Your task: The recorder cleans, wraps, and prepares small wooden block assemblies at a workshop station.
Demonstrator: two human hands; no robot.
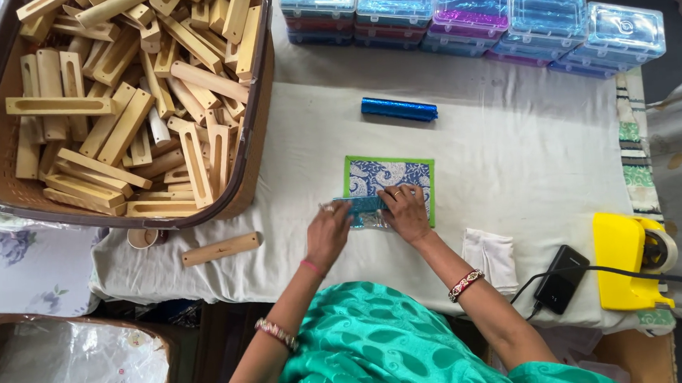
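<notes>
Together, left hand (329,234) and right hand (406,213) press blue foil piece (360,206) on patterned mat (412,172).

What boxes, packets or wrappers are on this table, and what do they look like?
Clear plastic boxes: row along the far edge, rectangular, glittery blue and purple inside.
Blue roll: mid-table, shiny foil cylinder.
Patterned sheet: flat, blue-white print with a green border, before the hands.
Small blue packet: held between left hand and right hand.
</notes>
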